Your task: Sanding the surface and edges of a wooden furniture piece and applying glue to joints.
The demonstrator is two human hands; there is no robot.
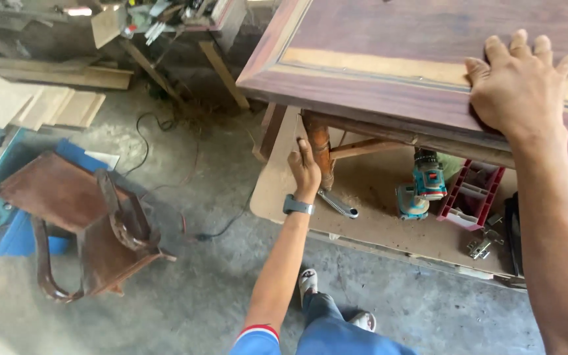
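Head view, looking down on a dark wooden table (389, 46) with a paler inlaid band, standing on a low board platform (376, 223) over concrete floor (218, 289). Right hand (517, 85) spread flat and open, palm down on the tabletop near its front edge, gripping nothing. Left hand (305, 172) reaching under the front edge, open fingers against the turned table leg (319, 148) near the platform's left corner; cannot tell whether actually closed round it. Grey wristwatch (297, 206) on that wrist.

Probably heavy and stiff: thick solid-looking top, sturdy frame, no give to expect. Polished surface likely slick under a flat palm, so better purchase at the edge or under the rail, and round the leg. Finish likely easy to scratch.

On the platform under the top: teal cordless drill (422, 184), red compartment tray (471, 197), metal wrench (338, 205) just beside the leg. Well apart on the floor at left, an overturned brown chair (80, 217) and stacked planks (41, 105).
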